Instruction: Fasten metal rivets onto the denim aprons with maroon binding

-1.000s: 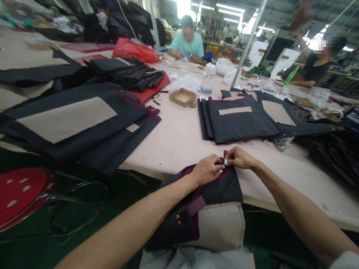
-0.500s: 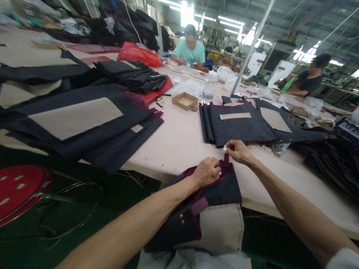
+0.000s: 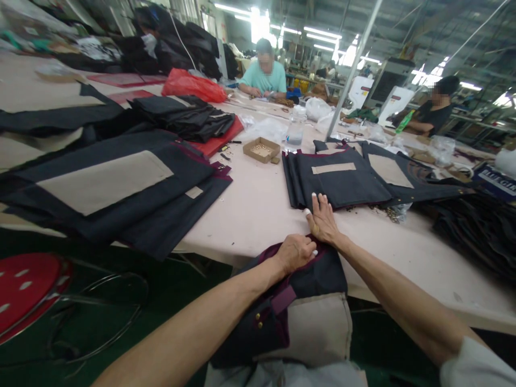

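Note:
A dark fabric piece with maroon edging and a beige panel hangs over the table's front edge onto my lap. My left hand is closed on its maroon-trimmed upper edge. Fingers stretched out, my right hand lies flat over the top end of the same piece, its fingertips by the folded dark pieces behind. White wraps cover some fingertips. Two brass-coloured studs show on the fabric beside a maroon tab.
On the left lie stacked dark pieces with beige patches. A small cardboard box holds small metal parts, with a clear bottle behind it. A red stool stands at lower left. Two people work across the tables.
My right hand has let go of the maroon strap end, opened and moved slightly left, now flat over the fabric's top. My left hand keeps its hold.

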Available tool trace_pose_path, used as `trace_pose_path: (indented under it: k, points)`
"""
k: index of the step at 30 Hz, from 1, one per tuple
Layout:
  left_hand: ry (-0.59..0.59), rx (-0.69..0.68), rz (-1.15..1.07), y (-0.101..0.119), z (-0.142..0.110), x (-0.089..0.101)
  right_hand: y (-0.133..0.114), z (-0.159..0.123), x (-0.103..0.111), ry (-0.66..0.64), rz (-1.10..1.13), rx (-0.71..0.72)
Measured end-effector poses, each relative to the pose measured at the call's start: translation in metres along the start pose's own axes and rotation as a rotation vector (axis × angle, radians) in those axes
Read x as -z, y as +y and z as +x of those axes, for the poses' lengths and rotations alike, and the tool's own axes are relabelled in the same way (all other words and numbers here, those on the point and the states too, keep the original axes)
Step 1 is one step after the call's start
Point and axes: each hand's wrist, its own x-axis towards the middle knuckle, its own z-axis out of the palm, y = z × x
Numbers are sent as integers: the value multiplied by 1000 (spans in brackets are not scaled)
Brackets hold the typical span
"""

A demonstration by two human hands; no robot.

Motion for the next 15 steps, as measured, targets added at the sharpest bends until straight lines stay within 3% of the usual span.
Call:
trace_pose_path:
  k: [4,7,11,15]
  points:
    - [20,1,0,0,-1,0,11,-15,51,201,108,-106]
    - [31,13,-1,-1,-2,-2,22,-62,70,155,151,-343]
    - [39,31,-20,-1,-1,-3,24,-125,53,-45,239,-478]
    - [3,177,-143,4,1,16,8,-151,39,11,525,-498]
